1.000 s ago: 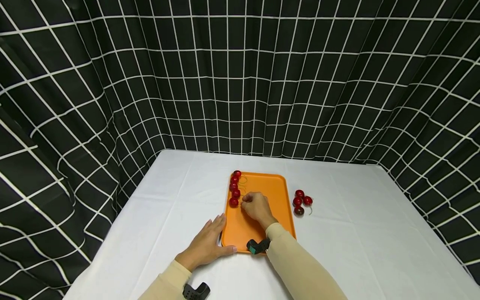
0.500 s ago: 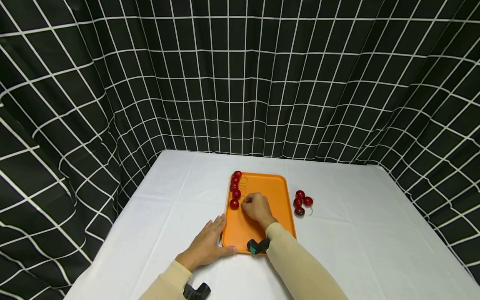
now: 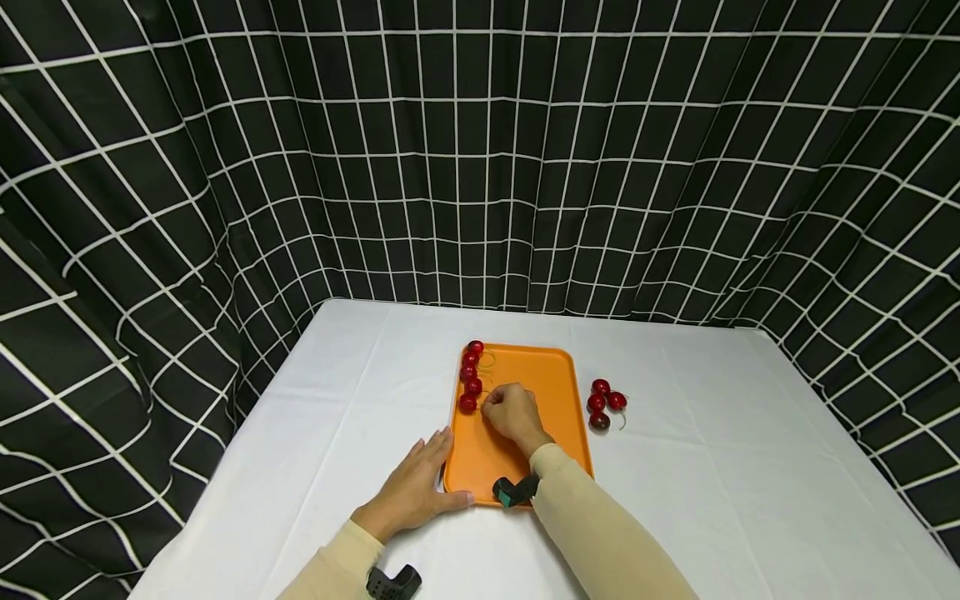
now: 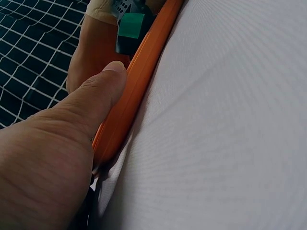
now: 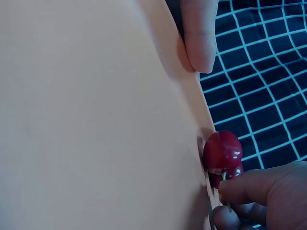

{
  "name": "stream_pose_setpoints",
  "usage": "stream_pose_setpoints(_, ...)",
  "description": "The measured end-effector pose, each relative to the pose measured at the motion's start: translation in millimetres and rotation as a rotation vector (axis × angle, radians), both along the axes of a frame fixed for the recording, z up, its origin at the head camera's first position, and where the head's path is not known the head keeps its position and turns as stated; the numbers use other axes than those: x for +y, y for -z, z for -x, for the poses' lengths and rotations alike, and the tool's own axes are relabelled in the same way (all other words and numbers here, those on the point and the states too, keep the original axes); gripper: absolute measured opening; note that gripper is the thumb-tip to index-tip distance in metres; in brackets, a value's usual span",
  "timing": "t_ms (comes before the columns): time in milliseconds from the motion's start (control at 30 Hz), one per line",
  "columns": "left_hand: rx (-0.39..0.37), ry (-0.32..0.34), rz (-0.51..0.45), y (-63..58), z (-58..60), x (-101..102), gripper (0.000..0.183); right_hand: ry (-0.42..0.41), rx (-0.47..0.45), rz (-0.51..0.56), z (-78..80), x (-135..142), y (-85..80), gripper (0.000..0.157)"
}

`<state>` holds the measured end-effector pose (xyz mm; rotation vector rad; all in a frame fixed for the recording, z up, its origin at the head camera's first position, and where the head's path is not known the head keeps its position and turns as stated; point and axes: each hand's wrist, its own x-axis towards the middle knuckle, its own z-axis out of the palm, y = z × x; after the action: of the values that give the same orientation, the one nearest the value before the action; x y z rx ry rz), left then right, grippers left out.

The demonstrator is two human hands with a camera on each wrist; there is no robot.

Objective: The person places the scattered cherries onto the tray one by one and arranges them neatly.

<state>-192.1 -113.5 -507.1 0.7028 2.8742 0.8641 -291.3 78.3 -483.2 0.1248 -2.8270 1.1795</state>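
My right hand (image 3: pixel 513 414) reaches over the orange tray (image 3: pixel 543 383), thumb and finger pinching the green stem (image 5: pixel 224 176) of a red cherry (image 5: pixel 223 151). In the head view that cherry is the nearest of a row along the tray's left side; beyond it lie several more cherries (image 3: pixel 468 372), stems pointing right. Fingers straight, my left hand (image 3: pixel 412 492) rests at the tray's near left corner. Its thumb (image 4: pixel 100 93) lies against the near rim in the left wrist view, and its fingertips touch the left edge.
Right of the tray, several loose cherries (image 3: pixel 596 403) lie together on the white tablecloth (image 3: pixel 697 467), one darker than the others. A black curtain (image 3: pixel 495 167) with a white grid hangs behind and at both sides. Each wrist wears a small black camera (image 3: pixel 393 582).
The cherry pinched by its stem has shifted slightly away from me since half a second ago, closer to the others in the row. Both hands stay almost in place.
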Motion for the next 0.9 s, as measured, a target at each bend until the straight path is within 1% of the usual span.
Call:
stream_pose_setpoints(133, -0.011, -0.002, -0.001, 0.5, -0.5, 1, 0.105, -0.005, 0.003, 0.019, -3.4, 3, -2.2, 0.008)
stream_pose_setpoints(233, -0.019, -0.009, -0.001, 0.3, -1.1, 1, 0.106, 0.0, 0.012, 0.052, -5.7, 10, -6.5, 0.009)
stream_pose_setpoints(333, -0.018, -0.013, -0.001, 0.1, -1.2, 1, 0.107, 0.026, 0.016, 0.103, -7.2, 21, -15.1, 0.011)
stream_pose_setpoints(433, -0.018, -0.018, -0.005, 0.2, -1.7, 0, 0.107, 0.049, 0.027, 0.177, -9.3, 37, -30.2, 0.015)
stream_pose_setpoints(567, -0.019, -0.017, -0.019, 0.4, -2.5, 0, 0.107, 0.071, 0.088, 0.298, -13.6, 69, -51.3, 0.018)
stream_pose_setpoints(700, -0.029, -0.016, -0.023, 0.4, -3.2, 1, 0.107, 0.142, 0.167, 0.429, -19.4, 109, -62.1, 0.026)
stream_pose_setpoints(767, -0.032, -0.016, -0.024, 0.0, -3.5, 1, 0.106, 0.192, 0.197, 0.478, -22.0, 132, -62.1, 0.03)
stream_pose_setpoints(833, -0.034, -0.017, -0.023, -0.3, -3.5, 1, 0.106, 0.247, 0.224, 0.513, -23.7, 154, -57.0, 0.031)
stream_pose_setpoints(900, -0.032, -0.017, -0.019, -0.4, -3.3, 0, 0.106, 0.313, 0.214, 0.523, -25.7, 174, -49.4, 0.032)
